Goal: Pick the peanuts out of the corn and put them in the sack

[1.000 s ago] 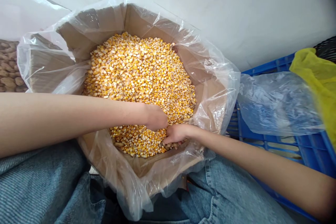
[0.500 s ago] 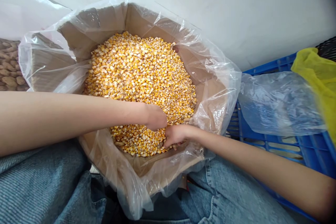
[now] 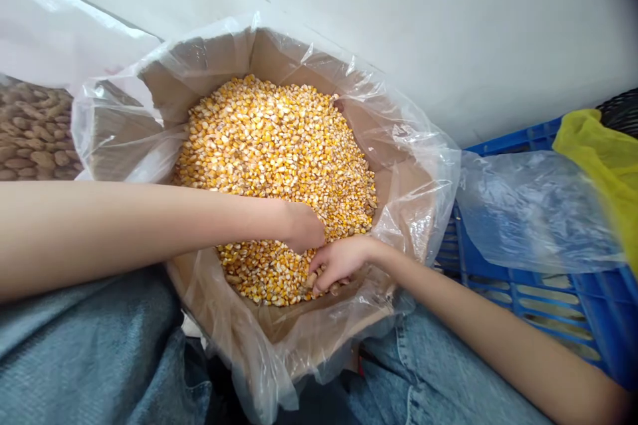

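Note:
Dried corn kernels (image 3: pixel 279 139) fill a cardboard box (image 3: pixel 279 56) lined with a clear plastic bag (image 3: pixel 423 139). My left hand (image 3: pixel 305 227) reaches over from the left into the near part of the kernels. Its back faces me and its fingers are hidden. Just to the right, close against it, my right hand (image 3: pixel 341 260) lies low at the box's near right side. Its fingers are curled around tan pieces that look like unshelled peanuts (image 3: pixel 314 277), partly covered by the hand.
At the left stands a heap of unshelled peanuts (image 3: pixel 37 129) beside white sheeting (image 3: pixel 74 33). On the right a blue plastic crate (image 3: pixel 538 309) bears a clear plastic bag (image 3: pixel 533 206) and yellow mesh (image 3: pixel 593 153). A pale wall (image 3: pixel 423 13) rises behind.
The view has shifted, so the box sits slightly lower and further right. My right hand's thumb and fingers have come into clearer view, bent around tan pieces. The left hand stays among the kernels.

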`<state>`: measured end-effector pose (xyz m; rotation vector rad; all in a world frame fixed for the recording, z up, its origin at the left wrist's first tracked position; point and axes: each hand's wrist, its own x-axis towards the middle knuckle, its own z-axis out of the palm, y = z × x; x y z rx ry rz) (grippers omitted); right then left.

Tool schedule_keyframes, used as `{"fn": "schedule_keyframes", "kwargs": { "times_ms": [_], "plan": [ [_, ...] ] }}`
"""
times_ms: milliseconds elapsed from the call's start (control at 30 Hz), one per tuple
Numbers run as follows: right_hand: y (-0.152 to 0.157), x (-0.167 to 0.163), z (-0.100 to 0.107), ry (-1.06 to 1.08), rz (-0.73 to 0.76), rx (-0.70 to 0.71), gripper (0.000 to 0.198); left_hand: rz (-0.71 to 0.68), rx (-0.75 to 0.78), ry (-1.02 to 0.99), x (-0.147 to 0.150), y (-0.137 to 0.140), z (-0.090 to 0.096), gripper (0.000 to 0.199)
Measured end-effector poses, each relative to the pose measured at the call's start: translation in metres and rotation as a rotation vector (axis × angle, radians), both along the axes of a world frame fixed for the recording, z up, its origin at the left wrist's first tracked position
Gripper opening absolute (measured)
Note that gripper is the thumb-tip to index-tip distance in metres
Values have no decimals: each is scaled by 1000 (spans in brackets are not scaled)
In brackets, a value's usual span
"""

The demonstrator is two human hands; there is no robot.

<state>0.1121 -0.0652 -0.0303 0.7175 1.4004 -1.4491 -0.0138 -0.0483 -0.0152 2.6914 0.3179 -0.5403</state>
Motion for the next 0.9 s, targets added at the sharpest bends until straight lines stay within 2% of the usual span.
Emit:
{"fn": "schedule_keyframes", "kwargs": {
  "times_ms": [133, 200, 267, 333, 400, 467, 500, 567, 633, 667, 700, 767, 833, 900],
  "plan": [
    [0, 0, 7, 22, -135, 11, 30, -5, 17, -15, -2, 5, 13, 21],
    [-2, -1, 9, 34, -191, 12, 26, 27, 28, -29, -7, 15, 27, 23],
    [-4, -4, 9, 33, -228, 32, 21, 122, 33, -71, -23, 29, 49, 25],
    [-6, -7, 7, 37, -251, 84, 14, 336, 80, -164, -53, 43, 76, 25],
    [-7, -10, 5, 46, -267, 129, 7, 675, 235, -281, -95, 49, 100, 25],
    [-8, -12, 3, 47, -271, 153, 6, 1032, 444, -399, -144, 45, 114, 28],
    [-8, -12, 2, 50, -280, 155, 8, 1205, 543, -424, -167, 40, 114, 31],
    [-9, -13, 1, 57, -311, 146, 12, 1518, 724, -401, -208, 25, 100, 34],
    [-10, -13, 1, 63, -355, 123, 13, 1716, 768, -294, -232, 9, 74, 34],
    [-10, -13, 2, 66, -374, 115, 12, 1767, 777, -244, -237, 2, 60, 37],
    [-10, -13, 3, 73, -392, 113, 11, 1794, 816, -243, -238, -5, 46, 40],
    [-7, -11, 8, 105, -433, 118, 9, 1762, 879, -394, -231, -14, 27, 40],
    [-1, -10, 20, 143, -494, 140, 12, 1676, 921, -656, -220, -20, 19, 35],
    [11, -14, 42, 181, -592, 192, 17, 1556, 923, -883, -212, -23, 21, 29]
  ]
}}
